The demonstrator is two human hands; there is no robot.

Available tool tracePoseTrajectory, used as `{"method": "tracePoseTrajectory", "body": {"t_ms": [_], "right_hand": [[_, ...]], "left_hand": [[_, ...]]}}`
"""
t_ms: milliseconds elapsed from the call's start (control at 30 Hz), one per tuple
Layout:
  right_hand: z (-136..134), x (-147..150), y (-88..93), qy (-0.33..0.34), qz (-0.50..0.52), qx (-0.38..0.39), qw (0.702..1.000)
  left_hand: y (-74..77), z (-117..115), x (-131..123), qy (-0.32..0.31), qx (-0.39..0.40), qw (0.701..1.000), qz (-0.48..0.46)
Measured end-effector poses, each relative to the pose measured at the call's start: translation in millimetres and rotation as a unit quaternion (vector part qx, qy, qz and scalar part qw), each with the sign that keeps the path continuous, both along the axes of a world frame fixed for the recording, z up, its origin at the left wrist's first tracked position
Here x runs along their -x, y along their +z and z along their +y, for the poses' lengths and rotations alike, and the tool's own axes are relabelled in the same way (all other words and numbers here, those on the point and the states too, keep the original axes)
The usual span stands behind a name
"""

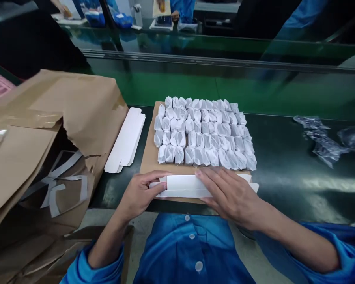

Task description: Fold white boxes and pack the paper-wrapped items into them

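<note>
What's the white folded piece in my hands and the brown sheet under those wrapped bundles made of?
The white blank looks like smooth paperboard, with crisp fold lines. The brown sheet looks like matte kraft cardboard, going by its plain colour.

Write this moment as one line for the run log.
left hand: white folded carton | right hand: same carton | beyond: paper-wrapped items on cardboard sheet

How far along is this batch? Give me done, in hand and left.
Done: white paper-wrapped pieces fill the cardboard sheet. In hand: the left hand and right hand press a white card strip at its near edge. To do: another white strip lies beside the sheet.
</note>
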State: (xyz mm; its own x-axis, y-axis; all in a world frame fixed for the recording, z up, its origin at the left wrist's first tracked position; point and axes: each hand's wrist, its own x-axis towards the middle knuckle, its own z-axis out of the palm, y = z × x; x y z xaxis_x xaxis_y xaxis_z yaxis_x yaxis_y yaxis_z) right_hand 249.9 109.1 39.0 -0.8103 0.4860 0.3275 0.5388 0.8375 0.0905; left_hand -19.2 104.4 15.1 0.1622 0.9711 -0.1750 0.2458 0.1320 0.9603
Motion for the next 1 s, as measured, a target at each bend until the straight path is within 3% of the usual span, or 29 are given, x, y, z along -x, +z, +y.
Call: {"method": "tracePoseTrajectory", "body": {"t_ms": [100,233,333,400,467,567,633,700,767,867,1000], "right_hand": [[1,7,-1.6,-0.011,-0.001,-0.015,1.0],[7,6,5.4,0.003,0.044,-0.013,0.999],[11,6,8.4,-0.075,0.152,-0.005,0.985],[5,15,2.5,-0.16,0.233,-0.004,0.959],[-12,32,-10.7,-0.175,0.292,-0.01,0.94],[-46,57,-31.4,-0.088,0.342,-0.006,0.936],[-63,59,-34.7,-0.036,0.342,0.081,0.936],[-68,50,-27.3,-0.039,0.357,0.204,0.911],[-63,37,-15.2,-0.078,0.414,0.279,0.863],[-49,27,-4.6,-0.087,0.474,0.318,0.817],[-32,32,-14.7,-0.056,0.518,0.311,0.795]], "left_hand": [[0.9,5,2,0.048,0.016,0.999,0.002],[9.6,0,23,0.101,-0.022,0.994,0.034],[14.7,-16,26,0.169,-0.136,0.973,-0.076],[14.0,-32,6,0.205,-0.239,0.94,-0.13],[9.2,-48,-28,0.198,-0.271,0.935,-0.114],[-0.3,-63,-76,0.245,-0.246,0.935,-0.071],[-4.4,-67,-87,0.295,-0.216,0.929,-0.056],[-6.8,-69,-82,0.288,-0.187,0.939,-0.037],[-9.3,-72,-72,0.23,-0.171,0.958,0.004],[-15.4,-74,-68,0.176,-0.217,0.957,0.073],[-27.2,-65,-83,0.171,-0.295,0.925,0.167]]}}
